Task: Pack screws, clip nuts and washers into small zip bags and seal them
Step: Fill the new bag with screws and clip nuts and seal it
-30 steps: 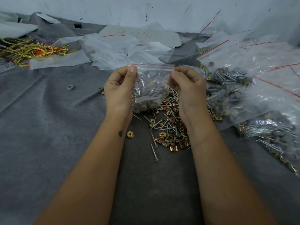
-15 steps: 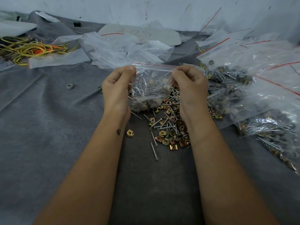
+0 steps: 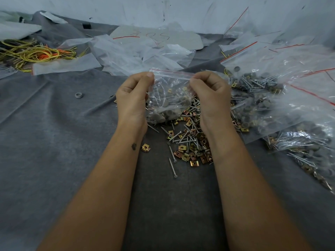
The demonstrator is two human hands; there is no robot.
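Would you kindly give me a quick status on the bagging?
Left hand and right hand pinch the zip bag's top corners. Bag filled, held above loose screws and clip nuts. Nothing in the way.

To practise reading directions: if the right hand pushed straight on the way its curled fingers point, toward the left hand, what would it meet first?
The small zip bag that the right hand already pinches, then probably the left hand at its other corner.

Clear zip bag [image 3: 170, 91] w/ red strip, grey cloth [image 3: 54, 133].
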